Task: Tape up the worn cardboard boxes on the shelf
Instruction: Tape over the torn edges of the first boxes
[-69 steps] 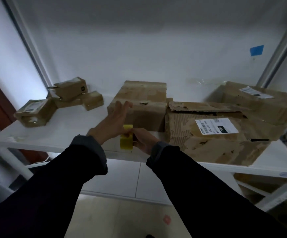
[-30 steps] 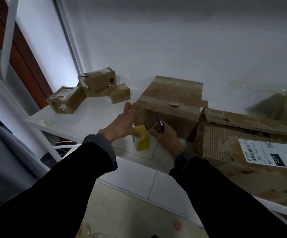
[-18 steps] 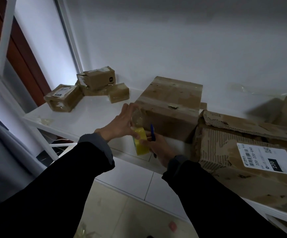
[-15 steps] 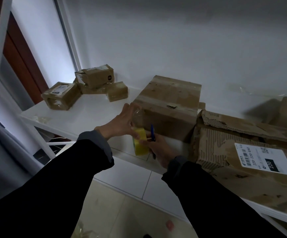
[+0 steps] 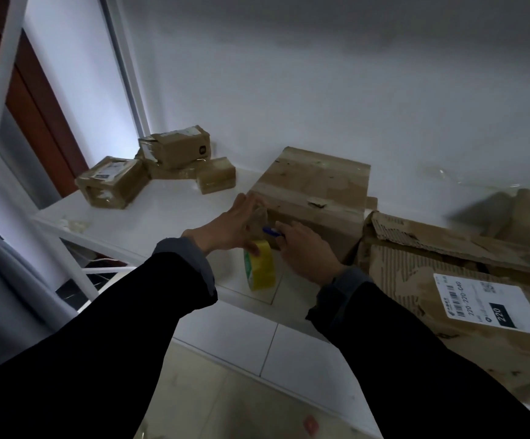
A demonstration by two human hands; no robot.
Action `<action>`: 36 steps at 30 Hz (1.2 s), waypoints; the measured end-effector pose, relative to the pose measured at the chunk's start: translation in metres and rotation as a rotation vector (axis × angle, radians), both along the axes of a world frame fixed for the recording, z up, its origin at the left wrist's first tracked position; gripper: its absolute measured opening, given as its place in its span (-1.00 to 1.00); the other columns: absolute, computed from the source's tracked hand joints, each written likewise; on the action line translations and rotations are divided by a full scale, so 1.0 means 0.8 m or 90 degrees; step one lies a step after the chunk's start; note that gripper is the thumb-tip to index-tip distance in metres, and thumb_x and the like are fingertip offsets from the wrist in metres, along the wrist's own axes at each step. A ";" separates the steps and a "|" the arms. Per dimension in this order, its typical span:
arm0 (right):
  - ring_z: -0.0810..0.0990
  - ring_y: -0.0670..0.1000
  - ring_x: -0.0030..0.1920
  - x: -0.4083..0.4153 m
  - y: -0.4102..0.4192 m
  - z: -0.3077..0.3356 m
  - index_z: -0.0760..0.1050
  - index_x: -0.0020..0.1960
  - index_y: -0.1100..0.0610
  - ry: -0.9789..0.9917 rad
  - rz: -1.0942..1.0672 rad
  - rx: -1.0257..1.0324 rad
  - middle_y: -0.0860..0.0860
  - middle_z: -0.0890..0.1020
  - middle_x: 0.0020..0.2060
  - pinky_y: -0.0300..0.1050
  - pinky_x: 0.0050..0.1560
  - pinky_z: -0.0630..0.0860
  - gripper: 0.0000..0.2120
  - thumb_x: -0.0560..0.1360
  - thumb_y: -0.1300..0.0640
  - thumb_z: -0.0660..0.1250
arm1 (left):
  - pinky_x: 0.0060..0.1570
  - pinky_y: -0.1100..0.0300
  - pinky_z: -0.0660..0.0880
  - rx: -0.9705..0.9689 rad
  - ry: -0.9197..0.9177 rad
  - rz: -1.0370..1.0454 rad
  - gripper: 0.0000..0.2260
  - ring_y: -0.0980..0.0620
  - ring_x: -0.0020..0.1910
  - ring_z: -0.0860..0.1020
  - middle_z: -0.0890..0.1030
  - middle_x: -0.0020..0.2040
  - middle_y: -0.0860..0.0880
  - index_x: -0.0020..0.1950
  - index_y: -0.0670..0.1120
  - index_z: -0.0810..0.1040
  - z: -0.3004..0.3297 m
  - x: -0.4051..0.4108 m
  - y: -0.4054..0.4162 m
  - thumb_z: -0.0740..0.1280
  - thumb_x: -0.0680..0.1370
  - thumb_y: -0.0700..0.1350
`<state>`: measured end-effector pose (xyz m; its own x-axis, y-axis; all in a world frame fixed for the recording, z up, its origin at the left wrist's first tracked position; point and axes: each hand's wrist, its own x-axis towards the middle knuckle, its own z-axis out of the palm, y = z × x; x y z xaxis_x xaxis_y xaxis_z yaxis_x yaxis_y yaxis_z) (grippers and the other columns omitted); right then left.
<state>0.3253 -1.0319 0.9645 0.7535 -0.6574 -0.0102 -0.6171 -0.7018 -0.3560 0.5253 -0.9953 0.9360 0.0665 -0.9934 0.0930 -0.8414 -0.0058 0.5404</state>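
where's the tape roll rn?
Head view, centre: the yellow tape roll hangs below the left hand, just left of the right hand, before the middle box.

I am wearing long black sleeves on both arms, a grey inner cuff showing at my left wrist (image 5: pixel 183 252) and my right wrist (image 5: pixel 346 278); my hands are going bare.

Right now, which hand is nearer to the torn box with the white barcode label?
Right. The right hand is just left of the labelled box; the left hand is farther left, beyond the yellow tape roll.
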 end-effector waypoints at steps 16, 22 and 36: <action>0.47 0.15 -0.24 0.035 -0.023 -0.018 0.36 0.29 0.08 0.039 0.068 -0.106 0.07 0.49 -0.16 -0.05 -0.24 0.34 -0.76 0.63 0.17 0.18 | -0.12 0.17 0.54 -0.056 -0.003 -0.023 -0.22 0.00 -0.02 0.43 0.25 0.11 0.02 0.31 0.03 0.25 -0.004 -0.003 0.009 0.67 0.28 -0.10; 0.57 0.21 -0.17 0.038 -0.022 -0.022 0.37 0.18 0.10 0.042 0.077 -0.138 0.11 0.54 -0.13 -0.05 -0.25 0.34 -0.87 0.64 0.17 0.15 | -0.20 0.31 0.44 -0.051 0.009 -0.028 -0.24 0.18 -0.09 0.39 0.24 0.09 0.06 0.31 0.05 0.24 -0.003 -0.001 0.010 0.66 0.30 -0.10; 0.57 0.20 -0.01 0.033 -0.025 -0.020 0.45 0.14 0.09 -0.022 0.070 -0.088 0.09 0.57 0.04 -0.05 -0.15 0.34 -0.86 0.60 0.17 0.21 | 0.00 0.25 0.50 -0.098 0.026 -0.050 -0.20 0.10 0.04 0.36 0.21 0.09 0.12 0.31 0.09 0.25 -0.006 -0.006 0.019 0.67 0.26 -0.09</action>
<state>0.3514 -1.0520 0.9483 0.8190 -0.5646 0.1025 -0.5231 -0.8080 -0.2711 0.5209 -0.9800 0.9312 -0.0033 -0.9701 0.2426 -0.8132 0.1438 0.5639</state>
